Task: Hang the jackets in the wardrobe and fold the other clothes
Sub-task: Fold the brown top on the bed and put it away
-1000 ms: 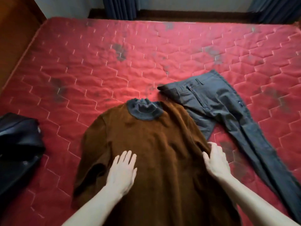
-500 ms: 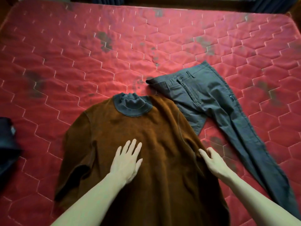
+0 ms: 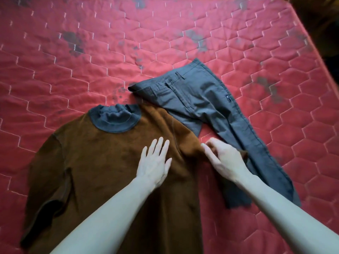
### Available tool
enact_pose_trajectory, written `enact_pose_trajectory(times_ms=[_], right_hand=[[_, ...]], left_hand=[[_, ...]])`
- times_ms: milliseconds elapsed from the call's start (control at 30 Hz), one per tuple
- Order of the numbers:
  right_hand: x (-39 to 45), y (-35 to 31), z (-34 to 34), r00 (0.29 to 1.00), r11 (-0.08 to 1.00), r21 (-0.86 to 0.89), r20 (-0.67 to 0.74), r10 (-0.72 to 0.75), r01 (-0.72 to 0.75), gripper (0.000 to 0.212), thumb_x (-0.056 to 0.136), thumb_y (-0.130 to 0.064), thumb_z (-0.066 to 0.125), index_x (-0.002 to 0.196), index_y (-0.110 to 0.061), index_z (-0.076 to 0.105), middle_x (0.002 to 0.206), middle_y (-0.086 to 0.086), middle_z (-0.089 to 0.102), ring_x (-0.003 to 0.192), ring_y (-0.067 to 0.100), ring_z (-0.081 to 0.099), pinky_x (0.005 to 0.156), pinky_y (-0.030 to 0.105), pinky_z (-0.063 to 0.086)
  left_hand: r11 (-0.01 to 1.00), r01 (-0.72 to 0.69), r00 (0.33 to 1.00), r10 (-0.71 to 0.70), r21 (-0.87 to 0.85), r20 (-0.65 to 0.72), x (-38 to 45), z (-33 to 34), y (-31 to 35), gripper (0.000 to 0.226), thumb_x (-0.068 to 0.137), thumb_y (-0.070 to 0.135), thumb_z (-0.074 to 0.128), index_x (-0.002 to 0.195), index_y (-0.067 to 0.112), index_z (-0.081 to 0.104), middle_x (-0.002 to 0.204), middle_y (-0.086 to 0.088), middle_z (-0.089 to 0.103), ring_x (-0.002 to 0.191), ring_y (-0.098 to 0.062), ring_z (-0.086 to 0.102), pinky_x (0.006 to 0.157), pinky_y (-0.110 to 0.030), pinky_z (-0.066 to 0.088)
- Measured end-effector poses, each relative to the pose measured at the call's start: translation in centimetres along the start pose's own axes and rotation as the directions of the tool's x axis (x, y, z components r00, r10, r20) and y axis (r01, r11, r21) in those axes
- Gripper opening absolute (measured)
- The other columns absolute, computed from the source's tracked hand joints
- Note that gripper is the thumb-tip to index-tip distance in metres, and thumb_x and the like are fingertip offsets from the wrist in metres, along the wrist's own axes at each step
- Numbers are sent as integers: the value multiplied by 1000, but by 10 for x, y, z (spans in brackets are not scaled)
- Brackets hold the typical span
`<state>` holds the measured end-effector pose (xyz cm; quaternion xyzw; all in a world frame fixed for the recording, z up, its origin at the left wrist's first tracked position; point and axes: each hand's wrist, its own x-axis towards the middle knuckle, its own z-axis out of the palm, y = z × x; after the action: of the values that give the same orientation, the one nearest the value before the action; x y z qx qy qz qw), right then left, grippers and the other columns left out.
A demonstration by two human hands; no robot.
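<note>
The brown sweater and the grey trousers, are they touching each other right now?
Touching. The head view shows the brown sweater's right shoulder overlapping the grey trousers near their waistband, with no red mattress visible between them.

Sweater [image 3: 102,162] hem cut off at bottom edge — right hand [image 3: 224,158] blurred, hiding sleeve.

A bedroom at home: a bare red quilted mattress [image 3: 183,43] with clothes laid on it.
</note>
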<state>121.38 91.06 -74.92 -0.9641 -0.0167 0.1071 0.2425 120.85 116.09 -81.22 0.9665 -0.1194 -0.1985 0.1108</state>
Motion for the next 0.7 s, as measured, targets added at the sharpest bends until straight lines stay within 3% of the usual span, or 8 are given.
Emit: enact_pose_trajectory(times_ms=[100, 167, 233, 300, 367, 467, 600, 700], right_hand=[[-10, 14, 14, 912, 810, 455, 342, 225, -371, 29, 110, -33, 46, 94, -16, 65, 88, 5, 73, 62, 26, 73, 61, 52, 61], [-19, 31, 23, 939, 823, 454, 127, 320, -342, 15, 107, -20, 51, 99, -21, 63, 83, 5, 74, 57, 28, 72, 56, 50, 59], [-27, 51, 27, 899, 898, 273, -178, 400, -345, 17, 102, -14, 54, 110, -25, 64, 93, 3, 75, 81, 28, 72, 75, 46, 58], [-31, 73, 23, 878, 918, 134, -269, 395, -372, 37, 94, -1, 53, 124, -18, 63, 115, 7, 69, 107, 32, 60, 92, 47, 51], [-31, 94, 19, 895, 898, 101, -87, 437, -429, 54, 82, 6, 52, 131, -15, 61, 124, 9, 64, 116, 33, 56, 101, 47, 47], [-42, 112, 13, 896, 903, 95, 199, 396, -420, 61, 69, -12, 52, 128, -20, 63, 125, 3, 64, 118, 25, 61, 107, 43, 47], [-51, 127, 10, 893, 928, 45, 293, 342, -370, 67, 59, -22, 53, 125, -33, 59, 120, -10, 62, 112, 17, 59, 103, 41, 48], [-57, 132, 8, 902, 962, 43, 362, 236, -269, 58, 68, -24, 62, 124, -38, 55, 109, -12, 69, 100, 13, 64, 93, 37, 52]], left_hand=[[998, -61, 998, 62, 29, -16, 6, 12, 8, 67, 109, 50, 29, 167, 32, 0, 176, 0, 1, 161, -28, 7, 126, -53, 22], [997, -71, 997, 70, 42, 15, 7, 16, 11, 67, 109, 52, 29, 165, 39, -6, 175, -1, -4, 160, -36, 7, 122, -60, 26], [994, -90, 995, 88, 66, 39, 9, 19, 15, 68, 109, 53, 27, 163, 41, -11, 175, -1, -9, 160, -38, 3, 121, -63, 25], [985, -139, 990, 137, 101, 20, 15, 19, 19, 67, 109, 53, 26, 165, 37, -6, 175, -1, -5, 161, -33, 0, 122, -64, 19], [969, -195, 981, 195, 153, 11, 21, 19, 22, 68, 107, 52, 24, 167, 29, 4, 176, -2, 4, 162, -25, 3, 126, -60, 14], [954, -219, 975, 209, 207, 68, 22, 21, 26, 73, 103, 53, 13, 167, 20, 4, 175, -2, 6, 162, -20, 3, 130, -50, 8], [978, -153, 979, 131, 140, 158, 28, 20, 41, 75, 109, 51, 27, 166, 16, -5, 175, -3, -5, 162, -20, -4, 130, -45, 8], [987, -111, 978, 87, 118, 189, 28, 19, 47, 76, 109, 52, 27, 166, 13, -5, 175, -5, -6, 162, -22, -5, 130, -46, 9]])
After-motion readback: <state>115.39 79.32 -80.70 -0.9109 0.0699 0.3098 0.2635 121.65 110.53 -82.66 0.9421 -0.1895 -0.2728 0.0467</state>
